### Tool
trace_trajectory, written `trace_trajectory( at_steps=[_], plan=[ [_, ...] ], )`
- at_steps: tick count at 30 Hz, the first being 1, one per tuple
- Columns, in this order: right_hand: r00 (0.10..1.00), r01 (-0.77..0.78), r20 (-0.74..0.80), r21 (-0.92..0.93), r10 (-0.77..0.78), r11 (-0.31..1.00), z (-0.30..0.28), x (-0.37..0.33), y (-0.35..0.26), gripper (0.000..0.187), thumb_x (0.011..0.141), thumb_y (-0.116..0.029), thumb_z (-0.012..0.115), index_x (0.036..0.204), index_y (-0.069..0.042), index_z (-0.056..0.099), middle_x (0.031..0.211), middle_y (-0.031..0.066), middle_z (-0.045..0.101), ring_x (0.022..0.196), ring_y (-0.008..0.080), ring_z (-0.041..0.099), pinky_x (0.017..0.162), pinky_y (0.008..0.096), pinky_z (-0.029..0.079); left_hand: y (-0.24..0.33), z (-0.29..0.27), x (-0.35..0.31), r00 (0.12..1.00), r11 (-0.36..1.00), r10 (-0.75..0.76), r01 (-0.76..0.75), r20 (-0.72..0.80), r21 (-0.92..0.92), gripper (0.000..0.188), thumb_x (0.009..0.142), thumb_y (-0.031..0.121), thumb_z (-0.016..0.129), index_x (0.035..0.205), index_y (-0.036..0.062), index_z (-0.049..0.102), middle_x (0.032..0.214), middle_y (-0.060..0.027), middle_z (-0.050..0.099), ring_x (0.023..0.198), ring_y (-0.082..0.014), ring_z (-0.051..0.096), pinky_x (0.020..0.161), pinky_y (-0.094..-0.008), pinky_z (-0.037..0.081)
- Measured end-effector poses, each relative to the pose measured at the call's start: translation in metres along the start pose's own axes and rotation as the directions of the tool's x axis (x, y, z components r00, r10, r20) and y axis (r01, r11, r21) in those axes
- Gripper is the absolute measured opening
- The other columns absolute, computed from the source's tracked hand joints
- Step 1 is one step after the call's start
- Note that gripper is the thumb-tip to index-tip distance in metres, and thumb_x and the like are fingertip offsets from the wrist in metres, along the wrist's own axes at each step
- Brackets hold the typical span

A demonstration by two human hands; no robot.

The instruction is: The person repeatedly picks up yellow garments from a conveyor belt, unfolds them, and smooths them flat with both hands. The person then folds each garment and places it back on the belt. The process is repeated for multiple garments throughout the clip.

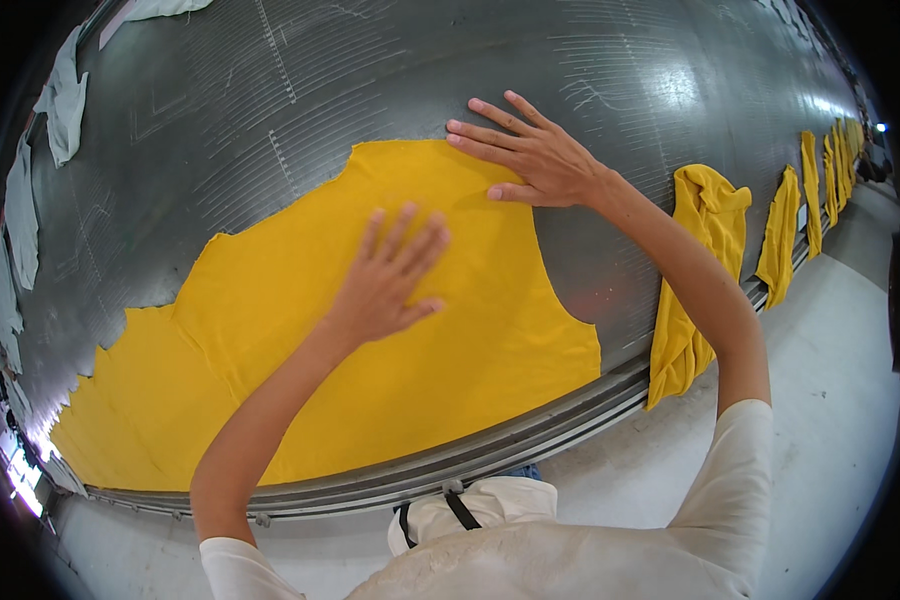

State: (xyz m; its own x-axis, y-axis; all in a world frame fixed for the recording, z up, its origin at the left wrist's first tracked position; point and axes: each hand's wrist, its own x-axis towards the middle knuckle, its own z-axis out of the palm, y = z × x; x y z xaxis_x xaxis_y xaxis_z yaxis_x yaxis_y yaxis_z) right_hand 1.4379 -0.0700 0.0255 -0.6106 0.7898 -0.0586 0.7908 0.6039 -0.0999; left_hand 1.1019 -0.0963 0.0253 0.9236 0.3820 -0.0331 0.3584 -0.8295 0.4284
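Observation:
A large yellow fabric piece (300,370) with curved cut edges lies flat on a grey metal table (270,90). My left hand (390,280) rests palm down on the middle of the fabric, fingers spread. My right hand (525,150) lies flat at the fabric's far upper edge, fingertips reaching onto the bare metal. Neither hand grips anything.
More yellow fabric pieces (695,270) hang over the table's near edge to the right, several in a row (815,190) toward the far end. Pale grey-green cloth pieces (65,100) lie along the table's left side. A light concrete floor (830,400) runs beside the table.

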Motion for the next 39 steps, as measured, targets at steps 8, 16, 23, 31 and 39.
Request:
trace_trajectory(
  at_steps=[8,16,23,31,39],
  plan=[
    [0.754,-0.538,-0.303,0.221,0.582,0.813,-0.011,-0.052,-0.007,0.069,0.106,-0.047,0.040,0.164,-0.013,0.025,0.171,0.0152,0.017,0.158,0.0367,0.013,0.126,0.0563,0.009,-0.007,0.000,0.094,0.981,0.989,0.132,-0.139,-0.140,-0.043,0.067,0.102,0.058,0.045,0.159,0.0225,0.038,0.169,-0.0014,0.029,0.157,-0.0288,0.020,0.128,-0.0539,0.009],
    [0.647,-0.681,-0.281,0.206,0.709,0.703,0.014,-0.104,-0.031,0.059,0.108,-0.036,0.036,0.160,-0.010,0.036,0.166,0.0148,0.033,0.156,0.0355,0.023,0.125,0.0529,0.012,-0.004,0.022,0.124,0.911,0.998,-0.053,0.035,-0.408,-0.050,0.073,0.099,0.060,0.048,0.157,0.0176,0.041,0.168,-0.0040,0.029,0.158,-0.0300,0.016,0.128,-0.0570,0.004],
    [0.641,-0.663,-0.302,0.243,0.705,0.708,0.020,-0.105,-0.028,0.054,0.111,-0.035,0.032,0.159,-0.009,0.039,0.166,0.0116,0.034,0.156,0.0341,0.025,0.125,0.0525,0.014,0.065,0.043,-0.031,0.987,0.975,-0.062,0.028,-0.149,-0.222,0.076,0.104,0.061,0.038,0.163,0.0132,0.028,0.171,-0.0053,0.022,0.159,-0.0294,0.011,0.129,-0.0535,0.006],
    [0.647,-0.694,-0.294,0.155,0.703,0.703,0.018,-0.104,-0.028,0.055,0.111,-0.035,0.036,0.159,-0.009,0.036,0.165,0.0138,0.034,0.155,0.0355,0.025,0.125,0.0539,0.015,-0.011,-0.022,-0.213,0.472,0.686,-0.704,0.646,-0.531,-0.335,0.054,0.102,0.033,0.058,0.144,-0.0005,0.053,0.149,-0.0198,0.052,0.145,-0.0419,0.040,0.121,-0.0569,0.026],
    [0.656,-0.698,-0.296,0.111,0.694,0.708,0.012,-0.099,-0.032,0.053,0.109,-0.033,0.045,0.155,-0.007,0.042,0.161,0.0174,0.040,0.152,0.0371,0.032,0.123,0.0535,0.021,-0.066,-0.048,-0.212,0.358,0.503,-0.716,0.860,-0.599,-0.088,0.059,0.105,0.034,0.054,0.152,0.0005,0.042,0.160,-0.0177,0.039,0.150,-0.0367,0.032,0.124,-0.0551,0.020]
  ],
)
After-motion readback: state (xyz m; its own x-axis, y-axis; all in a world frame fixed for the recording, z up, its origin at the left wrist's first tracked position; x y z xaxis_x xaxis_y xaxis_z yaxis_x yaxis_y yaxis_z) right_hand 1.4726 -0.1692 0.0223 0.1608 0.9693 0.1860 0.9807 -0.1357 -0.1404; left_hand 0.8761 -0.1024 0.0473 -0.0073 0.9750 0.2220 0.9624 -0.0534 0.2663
